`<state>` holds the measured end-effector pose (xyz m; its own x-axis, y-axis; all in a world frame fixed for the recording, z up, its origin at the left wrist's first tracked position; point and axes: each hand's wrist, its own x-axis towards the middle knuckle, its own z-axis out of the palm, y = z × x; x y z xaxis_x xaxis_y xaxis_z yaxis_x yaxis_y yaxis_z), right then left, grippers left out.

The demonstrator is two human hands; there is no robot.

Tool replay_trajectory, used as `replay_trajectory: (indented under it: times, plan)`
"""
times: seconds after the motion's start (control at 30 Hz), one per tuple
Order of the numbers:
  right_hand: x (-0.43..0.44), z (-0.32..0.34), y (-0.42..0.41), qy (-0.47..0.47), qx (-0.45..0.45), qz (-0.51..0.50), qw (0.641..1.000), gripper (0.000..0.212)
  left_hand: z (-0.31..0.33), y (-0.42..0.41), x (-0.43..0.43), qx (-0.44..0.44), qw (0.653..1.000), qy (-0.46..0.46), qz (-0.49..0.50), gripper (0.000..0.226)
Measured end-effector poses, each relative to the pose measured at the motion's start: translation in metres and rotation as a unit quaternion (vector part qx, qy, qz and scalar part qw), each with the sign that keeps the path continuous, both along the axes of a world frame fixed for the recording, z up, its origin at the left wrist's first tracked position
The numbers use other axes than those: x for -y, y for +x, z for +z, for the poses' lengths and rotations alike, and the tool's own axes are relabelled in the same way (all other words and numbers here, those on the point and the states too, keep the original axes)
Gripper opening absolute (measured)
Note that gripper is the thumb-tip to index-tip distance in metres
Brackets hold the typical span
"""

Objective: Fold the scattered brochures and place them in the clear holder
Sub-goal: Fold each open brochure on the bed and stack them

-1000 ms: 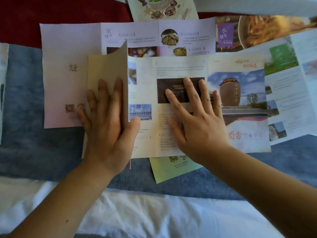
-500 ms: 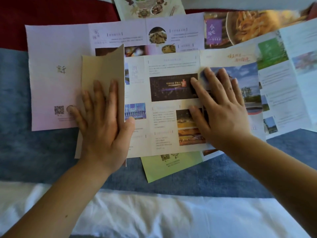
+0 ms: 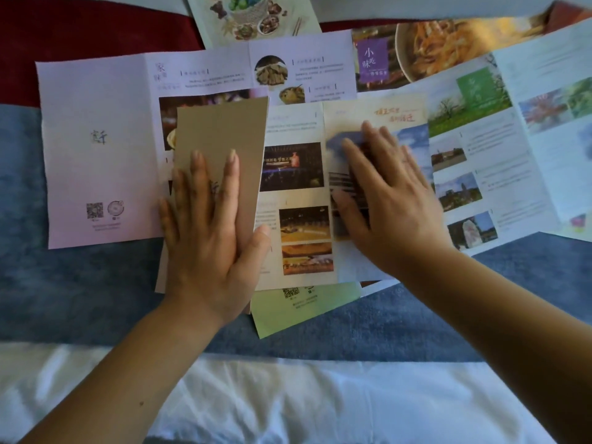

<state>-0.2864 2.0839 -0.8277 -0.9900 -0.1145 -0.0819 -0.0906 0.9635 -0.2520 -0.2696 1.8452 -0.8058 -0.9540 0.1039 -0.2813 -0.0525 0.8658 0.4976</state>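
Head view: left hand (image 3: 205, 238) lies flat, fingers spread, palm down on the tan folded-over left panel (image 3: 224, 136) of the cream brochure (image 3: 294, 200), pinning it; nothing gripped. Right hand (image 3: 381, 206) is also flat and splayed, pressing that brochure's right panel, over the sky photo; motion blur there, so exact contact at the edge is unclear. Brochure sits centre, directly under both hands, on the blue blanket (image 3: 64, 283). Underneath and to the left: pink brochure (image 3: 96, 155), unfolded, QR code at lower left, Chinese heading too small to read. Green brochure (image 3: 304, 306) pokes out below, also with QR code. Above: food-illustration leaflet (image 3: 250, 20). Upper right: noodle-photo brochure (image 3: 448, 43) with purple label reading 小味吃. Far right: pale landscape brochure (image 3: 480, 174), unfolded, overlapped by the cream one. White sheet (image 3: 288, 402) along the near edge.
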Motion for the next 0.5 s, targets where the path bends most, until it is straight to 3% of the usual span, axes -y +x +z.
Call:
replay_trajectory:
  times: [0.13,0.5]
  plan:
    - [-0.023,-0.005,0.005,0.056,0.017,-0.028,0.998,0.074,-0.002,0.001,-0.003,-0.003,1.0,-0.007,0.005,0.082]
    - [-0.008,-0.019,0.004,0.051,0.002,-0.039,0.998,0.07,-0.002,0.0,-0.032,-0.017,1.0,-0.005,0.012,0.08]
